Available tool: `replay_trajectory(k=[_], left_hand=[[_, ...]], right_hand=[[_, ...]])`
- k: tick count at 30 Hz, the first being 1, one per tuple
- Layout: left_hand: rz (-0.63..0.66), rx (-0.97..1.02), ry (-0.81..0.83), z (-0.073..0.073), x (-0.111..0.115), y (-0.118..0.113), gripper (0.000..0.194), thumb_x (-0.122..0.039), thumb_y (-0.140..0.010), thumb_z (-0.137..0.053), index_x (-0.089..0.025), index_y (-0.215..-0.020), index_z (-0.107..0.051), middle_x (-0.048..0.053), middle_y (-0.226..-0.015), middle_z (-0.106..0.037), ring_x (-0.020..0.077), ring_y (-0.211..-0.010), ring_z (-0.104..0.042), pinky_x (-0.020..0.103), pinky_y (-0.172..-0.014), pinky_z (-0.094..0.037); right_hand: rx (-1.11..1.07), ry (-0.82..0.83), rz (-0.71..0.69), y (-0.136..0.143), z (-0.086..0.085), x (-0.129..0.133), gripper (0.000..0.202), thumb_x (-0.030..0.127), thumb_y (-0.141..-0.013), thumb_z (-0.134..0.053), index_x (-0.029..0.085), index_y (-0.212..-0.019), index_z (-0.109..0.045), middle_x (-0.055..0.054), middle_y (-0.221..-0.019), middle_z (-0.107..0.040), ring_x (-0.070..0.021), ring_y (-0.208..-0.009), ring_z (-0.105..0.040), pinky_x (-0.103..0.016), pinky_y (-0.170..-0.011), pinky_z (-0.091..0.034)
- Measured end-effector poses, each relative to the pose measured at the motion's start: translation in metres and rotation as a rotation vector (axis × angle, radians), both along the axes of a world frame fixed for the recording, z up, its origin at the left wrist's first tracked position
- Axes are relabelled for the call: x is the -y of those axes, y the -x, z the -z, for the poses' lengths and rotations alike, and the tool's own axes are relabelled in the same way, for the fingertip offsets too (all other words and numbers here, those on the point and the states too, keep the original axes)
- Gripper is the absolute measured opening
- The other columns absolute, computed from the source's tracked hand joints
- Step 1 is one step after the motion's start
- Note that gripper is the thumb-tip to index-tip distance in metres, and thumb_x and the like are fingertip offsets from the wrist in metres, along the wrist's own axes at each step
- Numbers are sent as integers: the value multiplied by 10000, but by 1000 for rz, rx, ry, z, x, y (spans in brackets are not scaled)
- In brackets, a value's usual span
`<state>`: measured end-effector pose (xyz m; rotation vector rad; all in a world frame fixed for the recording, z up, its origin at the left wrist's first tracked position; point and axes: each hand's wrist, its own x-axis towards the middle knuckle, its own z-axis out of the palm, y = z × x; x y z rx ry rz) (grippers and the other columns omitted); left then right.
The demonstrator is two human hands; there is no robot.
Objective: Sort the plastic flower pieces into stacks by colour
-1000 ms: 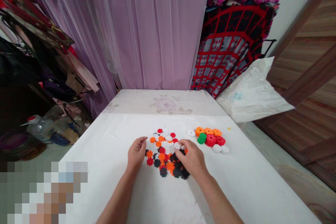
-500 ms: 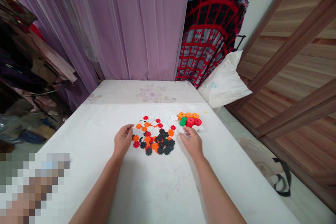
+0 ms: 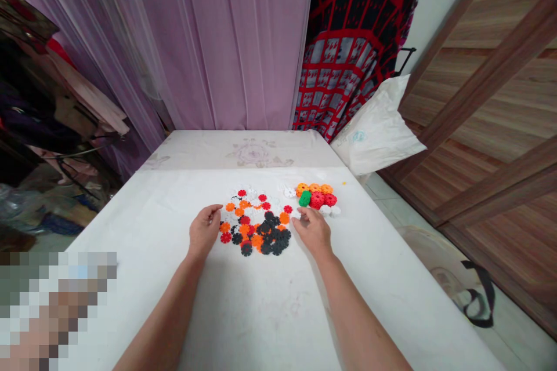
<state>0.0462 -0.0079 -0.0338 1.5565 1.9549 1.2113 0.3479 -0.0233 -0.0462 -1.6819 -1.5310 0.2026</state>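
Note:
Loose flat notched discs in black, orange, red and white lie in a pile (image 3: 261, 226) at the middle of the white table (image 3: 256, 313). My left hand (image 3: 205, 231) is at the pile's left edge, fingers curled together; whatever they hold is too small to name. On the pile's right side is my right hand (image 3: 314, 232), its thumb and fingers apart around a gap, with no item visible in it. Just beyond that hand sit rounded clusters: orange (image 3: 314, 189), red (image 3: 322, 200), green (image 3: 304, 199) and white (image 3: 331, 210).
A white sack (image 3: 378, 127) leans at the table's far right corner. Purple curtains (image 3: 235, 40) hang behind the table. Clothes (image 3: 78, 87) hang at the left, wooden doors (image 3: 491, 127) stand at the right, and a clear bag with black handles (image 3: 456, 272) is on the floor.
My right hand has shifted slightly left, nearer the pile, uncovering more of the white clusters. My left hand has barely moved. The camera view has shifted a little.

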Motion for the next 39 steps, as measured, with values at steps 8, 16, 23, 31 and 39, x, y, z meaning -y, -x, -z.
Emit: replay_trajectory(k=[8,16,23,31,39], left_hand=[[15,44,-14,1,0,1,346,-419,-811,-495,-228,-997,-715,33,-854,-725,184,-758,-645,312,-793,-522],[15,46,1,-2,1,-1,349,-415,-805,-496,-222,-993,-718,34,-844,-719,184,-747,-638,308,-770,-517],[-13,-21,119,-9,-11,3,322,-356,-780,-506,-227,-977,-727,2,-702,-689,180,-651,-622,286,-667,-477],[-14,-24,116,-13,-15,4,305,-340,-789,-505,-228,-963,-730,-2,-711,-698,164,-663,-626,258,-647,-460],[34,89,104,2,-34,10,334,-352,-802,-488,-207,-1004,-710,-5,-631,-666,151,-572,-608,259,-597,-461]], right_hand=[[9,-15,-16,-2,4,0,277,402,-752,-583,226,-937,-689,-41,-905,-681,-192,-789,-617,-342,-803,-488],[35,10,-11,-2,4,1,265,380,-738,-591,225,-940,-665,-48,-938,-679,-203,-841,-622,-350,-839,-483],[81,42,-7,0,-1,3,224,361,-746,-582,234,-916,-656,-38,-880,-677,-208,-863,-614,-340,-843,-476],[86,-6,-19,-2,6,2,231,376,-761,-570,234,-922,-657,-37,-904,-685,-199,-829,-620,-336,-826,-479],[155,-327,29,1,0,6,164,307,-847,-533,216,-858,-668,-73,-937,-701,-210,-889,-642,-341,-843,-501]])
